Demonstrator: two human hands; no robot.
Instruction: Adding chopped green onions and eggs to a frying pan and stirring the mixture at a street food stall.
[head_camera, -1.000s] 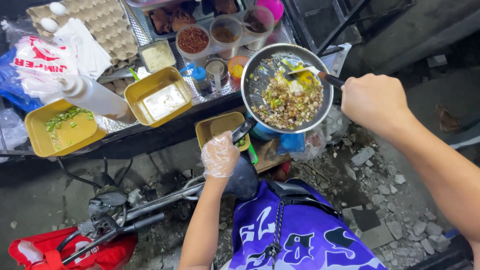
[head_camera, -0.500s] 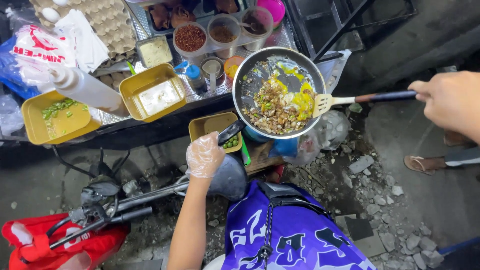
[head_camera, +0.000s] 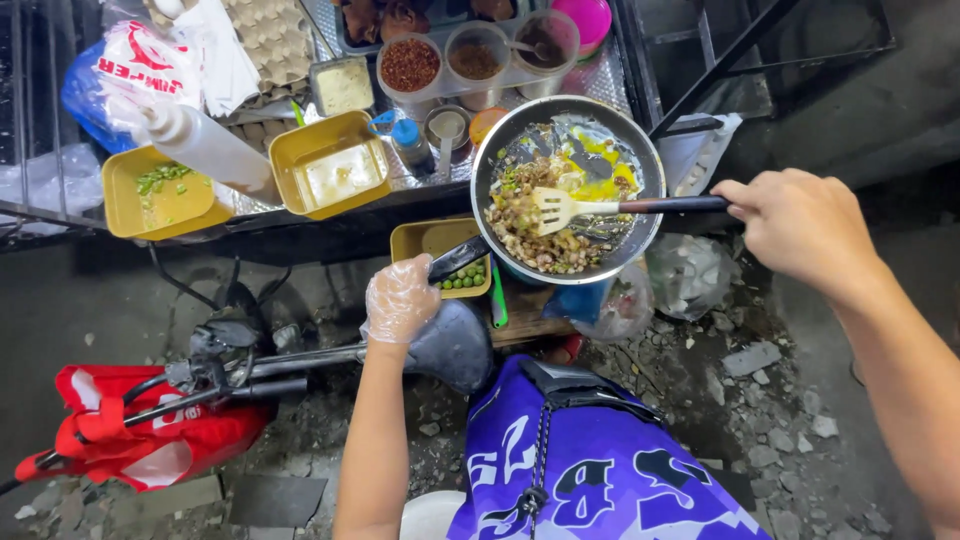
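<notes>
**A:** Compared with half a second ago, your spatula is sitting somewhere new. You were holding the slotted metal spatula with the long dark handle (head_camera: 600, 206) out past the rim, its blade off to the right of the pan; now the blade is lying inside the round dark frying pan (head_camera: 568, 188), flat on the heap of chopped, browned filling (head_camera: 530, 225).

**B:** So I'm back to working the food?

**A:** I'd judge so: you are turning or gathering the mix, with the yellow egg smear (head_camera: 605, 170) sitting just behind the blade.

**B:** And my grips?

**A:** Your bare right hand (head_camera: 800, 225) is closing around the far end of the spatula handle, fingers wrapped tight, well apart from the blade. Your left hand in the thin clear plastic glove (head_camera: 400, 298) is clamping the pan's black handle (head_camera: 458, 258), which is running from the pan's lower left edge into your palm. So the pan is sitting up and to the right of that hand, over the small yellow rectangular tray of green chillies (head_camera: 452, 258).

**B:** Anything close by?

**A:** A white squeeze bottle (head_camera: 205, 145) is leaning beside two more yellow trays (head_camera: 330, 170), well to the left.
</notes>
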